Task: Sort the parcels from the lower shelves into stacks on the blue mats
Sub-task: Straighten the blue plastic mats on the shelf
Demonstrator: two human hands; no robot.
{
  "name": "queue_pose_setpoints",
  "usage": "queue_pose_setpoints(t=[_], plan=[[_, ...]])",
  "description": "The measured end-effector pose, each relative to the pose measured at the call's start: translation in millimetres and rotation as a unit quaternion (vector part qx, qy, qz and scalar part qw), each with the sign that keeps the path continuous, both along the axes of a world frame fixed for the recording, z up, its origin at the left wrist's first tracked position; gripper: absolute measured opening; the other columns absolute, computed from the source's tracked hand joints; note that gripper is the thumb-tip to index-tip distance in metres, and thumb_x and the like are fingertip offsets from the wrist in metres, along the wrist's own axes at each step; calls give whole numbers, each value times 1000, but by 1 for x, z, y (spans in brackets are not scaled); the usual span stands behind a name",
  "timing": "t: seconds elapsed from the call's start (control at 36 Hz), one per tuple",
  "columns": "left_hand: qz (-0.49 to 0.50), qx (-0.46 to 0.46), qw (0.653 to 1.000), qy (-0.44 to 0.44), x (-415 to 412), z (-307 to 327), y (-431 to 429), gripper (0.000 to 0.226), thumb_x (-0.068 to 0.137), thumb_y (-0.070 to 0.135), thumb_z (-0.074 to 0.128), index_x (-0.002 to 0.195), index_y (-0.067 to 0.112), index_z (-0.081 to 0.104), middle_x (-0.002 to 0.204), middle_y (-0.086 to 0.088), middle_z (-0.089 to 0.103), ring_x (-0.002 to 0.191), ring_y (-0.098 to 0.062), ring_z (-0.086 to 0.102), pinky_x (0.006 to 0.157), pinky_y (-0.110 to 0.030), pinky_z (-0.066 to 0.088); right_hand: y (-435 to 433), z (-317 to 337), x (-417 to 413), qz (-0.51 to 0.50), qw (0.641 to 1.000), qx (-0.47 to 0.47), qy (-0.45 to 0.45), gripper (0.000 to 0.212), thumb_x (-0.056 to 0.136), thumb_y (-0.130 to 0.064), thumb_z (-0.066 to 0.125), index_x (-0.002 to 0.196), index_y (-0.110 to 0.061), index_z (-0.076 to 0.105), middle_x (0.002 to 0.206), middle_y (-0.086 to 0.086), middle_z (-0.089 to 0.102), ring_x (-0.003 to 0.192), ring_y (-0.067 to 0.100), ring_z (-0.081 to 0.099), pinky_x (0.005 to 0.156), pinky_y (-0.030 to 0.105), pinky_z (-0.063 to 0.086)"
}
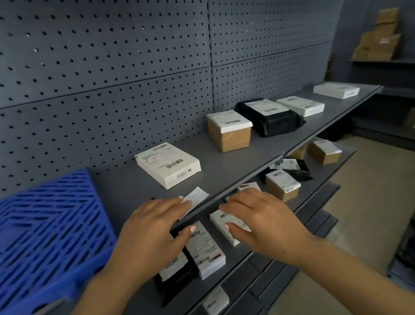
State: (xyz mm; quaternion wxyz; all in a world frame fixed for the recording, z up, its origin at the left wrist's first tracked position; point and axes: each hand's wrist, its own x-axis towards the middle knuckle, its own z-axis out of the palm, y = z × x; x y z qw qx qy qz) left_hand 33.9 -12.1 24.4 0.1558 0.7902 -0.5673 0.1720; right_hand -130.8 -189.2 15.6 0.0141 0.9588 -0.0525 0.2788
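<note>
Head view. Shows left hand [154,226] with fingers straight and spread, gripping nothing, reaching over the front edge of upper shelf [227,168], above black parcel [172,288] on lower shelf [236,257]. Shows right hand [258,218] likewise flat and relaxed, over white parcel [220,222] on the same lower shelf; contact not confirmable. Locates blue mat [41,232] on upper shelf, far left. Notes white box [168,164] and brown box [229,135] further along, apart.

At eight o'clock the mat [41,232] is bright blue, with a slotted lattice. At twelve the pegboard [95,66] is dark grey, dotted with black holes. The shelf [227,167] is grey. Toward two o'clock sit a white box [168,164], a brown box [232,139] and a black bag [273,126]. At four the floor [377,181] is beige.
</note>
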Motion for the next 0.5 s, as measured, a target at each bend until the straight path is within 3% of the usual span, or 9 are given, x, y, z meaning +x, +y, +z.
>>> queue_pose_setpoints(t=[0.22,0.5], plan=[[23,26,999,-1,16,-10,-20,48,80,49,46,110,22,71,111,5,70,93,-18,68,84,-33,51,-37,-13,40,46,999,6,10,38,85,-38,49,111,-18,69,106,0,68,93,19,64,75,31,53],[55,22,998,-4,8,-21,-25,35,80,41,51,101,24,73,104,8,72,91,-14,66,83,-31,52,-68,-23,75,164,986,2,25,37,85,-41,49,110,-21,69,108,-4,66,95,15,61,73,28,53]])
